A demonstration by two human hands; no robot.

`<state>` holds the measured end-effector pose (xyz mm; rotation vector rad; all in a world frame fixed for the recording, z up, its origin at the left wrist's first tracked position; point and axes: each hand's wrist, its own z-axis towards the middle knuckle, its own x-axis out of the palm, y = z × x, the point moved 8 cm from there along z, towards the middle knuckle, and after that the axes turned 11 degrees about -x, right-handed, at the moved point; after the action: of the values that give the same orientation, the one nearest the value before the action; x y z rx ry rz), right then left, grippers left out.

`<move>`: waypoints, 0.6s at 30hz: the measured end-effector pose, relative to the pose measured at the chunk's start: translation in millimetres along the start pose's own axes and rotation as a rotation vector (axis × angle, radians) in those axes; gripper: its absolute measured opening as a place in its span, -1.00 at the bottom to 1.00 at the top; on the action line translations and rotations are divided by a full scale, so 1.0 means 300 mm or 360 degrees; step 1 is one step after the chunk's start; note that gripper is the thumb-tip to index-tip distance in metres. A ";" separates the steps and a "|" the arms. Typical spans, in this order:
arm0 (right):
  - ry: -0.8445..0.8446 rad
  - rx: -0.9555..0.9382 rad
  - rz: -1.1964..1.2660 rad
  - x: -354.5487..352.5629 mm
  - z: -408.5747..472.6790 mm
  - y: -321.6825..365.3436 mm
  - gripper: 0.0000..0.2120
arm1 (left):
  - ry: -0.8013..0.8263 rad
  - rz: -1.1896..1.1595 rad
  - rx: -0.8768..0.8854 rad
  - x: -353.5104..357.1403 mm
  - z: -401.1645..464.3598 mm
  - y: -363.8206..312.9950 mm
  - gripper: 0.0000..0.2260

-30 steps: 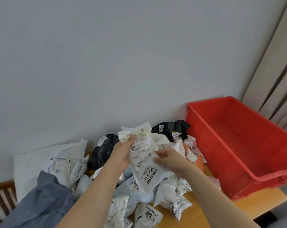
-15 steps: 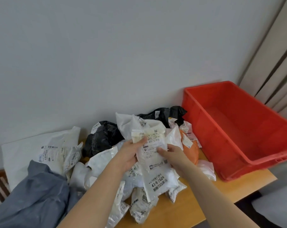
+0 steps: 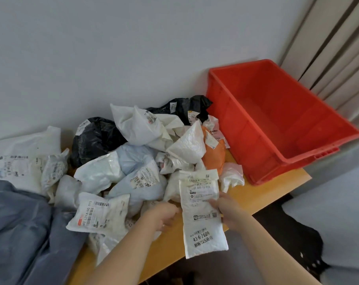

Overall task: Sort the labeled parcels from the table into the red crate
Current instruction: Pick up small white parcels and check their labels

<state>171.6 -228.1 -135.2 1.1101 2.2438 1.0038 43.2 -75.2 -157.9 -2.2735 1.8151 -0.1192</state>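
over the near edge of the wooden table (image 3: 254, 194), the right hand (image 3: 229, 208) pinches a white labeled parcel (image 3: 202, 210) by its right side, printed label facing up. the left hand (image 3: 164, 214) sits just beside the parcel's left edge, fingers loosely curled, holding nothing that can be seen. behind lies a heap of white, black, pale blue and orange parcels (image 3: 145, 151). the red crate (image 3: 277, 159) stands at the table's right end, nothing visible inside it.

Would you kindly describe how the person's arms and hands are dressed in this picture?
Both forearms are bare, with no sleeves in view. The left hand and the right hand wear no gloves, and no watch, ring or bracelet shows.
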 end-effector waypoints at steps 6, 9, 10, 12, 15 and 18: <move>0.0422 0.0031 -0.0168 0.124 0.011 -0.098 -0.82 | -0.0491 -0.0035 0.0295 -0.078 0.022 0.077 -0.70; 0.0595 0.0050 -0.0238 0.208 0.028 -0.154 -0.78 | -0.0588 -0.0167 0.0453 -0.121 0.037 0.109 -0.80; 0.0623 0.0034 -0.0271 0.230 0.042 -0.174 -0.77 | -0.0639 -0.0194 0.0484 -0.144 0.048 0.119 -0.80; 0.0623 -0.0021 -0.0339 0.256 0.066 -0.199 -0.79 | -0.0763 -0.0162 0.0522 -0.186 0.065 0.136 -0.77; 0.0504 -0.0111 -0.0376 0.248 0.120 -0.218 -0.81 | -0.0890 -0.0068 0.0592 -0.228 0.093 0.150 -0.67; 0.0322 -0.0158 -0.0441 0.186 0.182 -0.230 -0.82 | -0.1032 0.0012 0.0702 -0.225 0.072 0.149 -0.65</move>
<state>140.8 -189.0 -226.6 0.6575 2.3923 1.1352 -10.3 -16.1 -183.6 -1.7230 1.3001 0.1834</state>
